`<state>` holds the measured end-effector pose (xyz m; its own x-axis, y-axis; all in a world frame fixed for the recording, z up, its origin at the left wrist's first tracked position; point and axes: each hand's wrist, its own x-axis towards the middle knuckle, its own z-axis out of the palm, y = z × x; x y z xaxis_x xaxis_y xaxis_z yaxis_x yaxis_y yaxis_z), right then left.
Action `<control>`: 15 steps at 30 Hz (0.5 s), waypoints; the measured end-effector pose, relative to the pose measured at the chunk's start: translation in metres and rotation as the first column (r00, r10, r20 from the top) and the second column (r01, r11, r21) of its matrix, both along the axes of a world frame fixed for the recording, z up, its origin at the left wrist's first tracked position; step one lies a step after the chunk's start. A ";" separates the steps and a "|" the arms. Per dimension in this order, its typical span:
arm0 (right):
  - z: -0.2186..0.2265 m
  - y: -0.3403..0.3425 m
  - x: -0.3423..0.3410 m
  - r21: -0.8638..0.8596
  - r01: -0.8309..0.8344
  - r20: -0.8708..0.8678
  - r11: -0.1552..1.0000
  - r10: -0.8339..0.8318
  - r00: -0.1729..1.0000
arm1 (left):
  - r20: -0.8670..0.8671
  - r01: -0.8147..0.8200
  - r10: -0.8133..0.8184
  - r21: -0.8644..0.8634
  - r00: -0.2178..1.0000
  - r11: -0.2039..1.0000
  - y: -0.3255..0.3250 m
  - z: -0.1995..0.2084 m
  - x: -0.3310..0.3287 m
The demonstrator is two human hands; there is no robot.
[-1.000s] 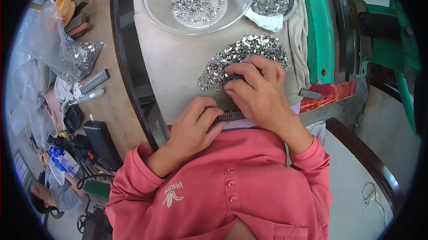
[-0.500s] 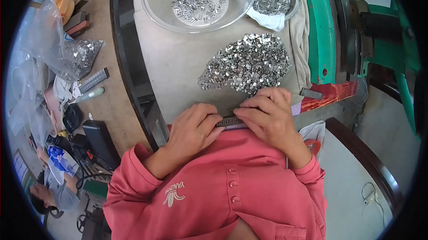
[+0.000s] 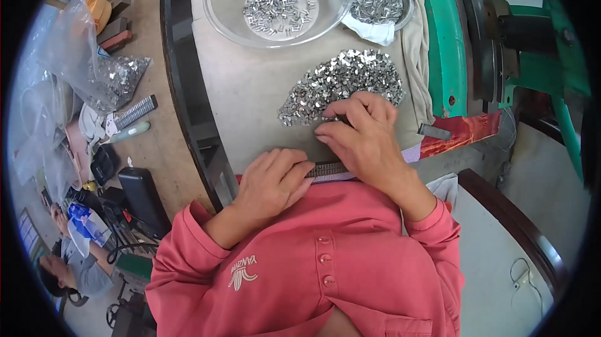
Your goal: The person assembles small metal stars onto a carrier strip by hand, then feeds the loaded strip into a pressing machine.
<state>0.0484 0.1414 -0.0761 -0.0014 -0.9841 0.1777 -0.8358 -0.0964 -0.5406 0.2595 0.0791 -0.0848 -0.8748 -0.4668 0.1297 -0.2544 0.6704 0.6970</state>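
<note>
Currently, the strip at the bench edge is steadied by the left hand, fingers pressed together. Pieces are pinched from the pile by the right hand. Next, precise seating into the strip is judged necessary.

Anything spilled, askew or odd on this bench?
Nothing stands out. The loose metal pieces lie heaped on the cloth, beside the right hand. The left hand steadies a narrow strip. Other pieces sit inside the clear bowl.
</note>
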 end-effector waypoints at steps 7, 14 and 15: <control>0.009 0.002 -0.019 -0.049 0.096 -0.001 0.994 -0.096 0.995 | 0.010 -0.034 0.034 -0.015 0.999 0.999 -0.015 0.004 -0.009; 0.008 0.004 -0.008 0.004 0.010 -0.012 1.000 -0.010 1.000 | 0.008 -0.043 0.042 0.028 0.999 0.999 -0.013 0.001 -0.008; 0.006 0.004 -0.006 -0.004 -0.004 -0.027 1.000 0.004 1.000 | 0.011 -0.044 0.044 0.032 0.999 0.999 -0.012 0.001 -0.008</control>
<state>0.0425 0.1451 -0.0699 0.0074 -0.9833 0.1816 -0.8496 -0.1019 -0.5174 0.2517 0.0666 -0.0834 -0.8546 -0.5085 0.1057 -0.2900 0.6360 0.7151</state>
